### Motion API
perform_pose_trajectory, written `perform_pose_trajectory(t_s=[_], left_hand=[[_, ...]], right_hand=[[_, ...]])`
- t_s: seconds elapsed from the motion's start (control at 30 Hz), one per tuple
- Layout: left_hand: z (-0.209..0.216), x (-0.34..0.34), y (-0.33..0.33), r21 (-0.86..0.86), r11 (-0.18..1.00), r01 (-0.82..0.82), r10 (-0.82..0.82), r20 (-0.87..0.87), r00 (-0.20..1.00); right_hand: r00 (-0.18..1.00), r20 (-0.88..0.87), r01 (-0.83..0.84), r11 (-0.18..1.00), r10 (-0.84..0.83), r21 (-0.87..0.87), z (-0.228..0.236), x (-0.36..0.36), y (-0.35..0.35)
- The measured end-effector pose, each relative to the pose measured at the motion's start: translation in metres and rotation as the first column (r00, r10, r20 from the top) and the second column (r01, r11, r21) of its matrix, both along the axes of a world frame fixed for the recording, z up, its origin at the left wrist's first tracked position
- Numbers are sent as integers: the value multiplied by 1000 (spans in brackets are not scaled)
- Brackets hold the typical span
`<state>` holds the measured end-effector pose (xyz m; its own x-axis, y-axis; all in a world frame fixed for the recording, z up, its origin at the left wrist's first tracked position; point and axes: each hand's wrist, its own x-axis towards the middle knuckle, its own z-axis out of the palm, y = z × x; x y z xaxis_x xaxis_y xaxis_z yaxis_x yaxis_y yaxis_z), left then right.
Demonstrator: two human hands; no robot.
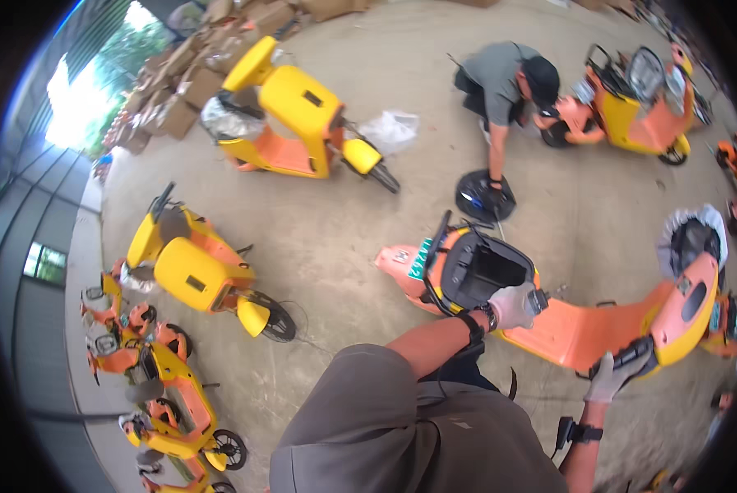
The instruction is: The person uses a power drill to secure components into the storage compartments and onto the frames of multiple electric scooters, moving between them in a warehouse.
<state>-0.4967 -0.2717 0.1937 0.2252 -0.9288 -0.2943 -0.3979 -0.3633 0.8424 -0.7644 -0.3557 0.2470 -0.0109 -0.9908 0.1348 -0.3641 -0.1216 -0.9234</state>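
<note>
An orange and yellow electric scooter [561,329] stands across in front of me, its seat compartment [487,271] toward the left and its front end toward the right. My left hand [514,307], in a white glove, is closed around a small dark object [537,301] beside the compartment; its exact kind is unclear. In a matching glove, my right hand [608,380] grips the black handlebar grip [633,355] at the scooter's front. A green plate [421,259] sits at the scooter's rear.
A co-worker [504,86] bends over a round black item [485,197] on the floor beyond my scooter. Yellow scooters stand at the far left [298,107], left [191,271] and far right [644,107]. Several more line the left wall. Cardboard boxes [175,115] are piled behind.
</note>
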Motion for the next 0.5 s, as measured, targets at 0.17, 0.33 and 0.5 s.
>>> perform_pose_trajectory(t_s=[0.17,0.33,0.5], left_hand=[[40,47,38,27,999,-21,15,204,979],[52,99,61,14,997,79,-79,356,931],[30,131,70,-132,974,186,-85,547,833]], right_hand=[[998,-14,57,997,-57,43,-30,-12,-19],[999,-50,-31,980,22,-195,-43,-14,-35],[999,-10,-52,980,51,-194,-49,-28,-39]])
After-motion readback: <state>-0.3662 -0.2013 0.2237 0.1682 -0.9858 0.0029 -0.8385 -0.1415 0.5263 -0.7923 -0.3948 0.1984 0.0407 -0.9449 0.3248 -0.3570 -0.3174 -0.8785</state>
